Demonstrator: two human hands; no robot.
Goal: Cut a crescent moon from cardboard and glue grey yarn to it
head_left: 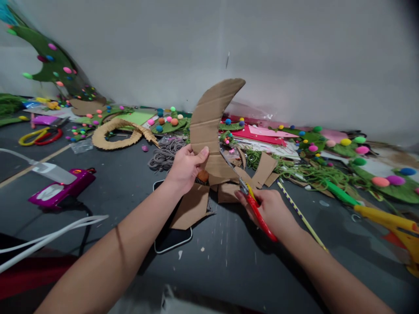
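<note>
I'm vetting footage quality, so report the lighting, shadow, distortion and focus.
Head view: dim light, with the upper right corner dark; head view: a thin shadow crosses the left forearm; head view: the yellow glue gun looks stretched near the right edge, the cardboard crescent fairly clear.

Dim light streaks the tabletop [225, 266] with glare, the upper right corner black.

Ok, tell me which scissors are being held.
The scissors in the right hand, by the cardboard crescent; the other pair lies on the table, far left.
</note>
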